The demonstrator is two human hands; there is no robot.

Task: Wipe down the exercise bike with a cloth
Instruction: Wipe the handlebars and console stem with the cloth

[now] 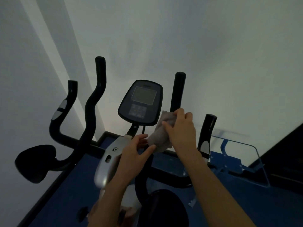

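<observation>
Both hands (181, 128) on cloth (161, 133), bike (141, 102)

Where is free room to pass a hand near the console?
Free: the gap between the console and the wavy left handlebar, and above the console. Crowded: right of it, where both hands, left and right, hold the cloth.

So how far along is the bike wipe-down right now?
Nothing looks finished; no wiped area can be told apart. In hand: both the left hand and right hand hold the grey cloth beside the console, not pressed on it. Left: console, handlebars, silver frame cover.
</observation>
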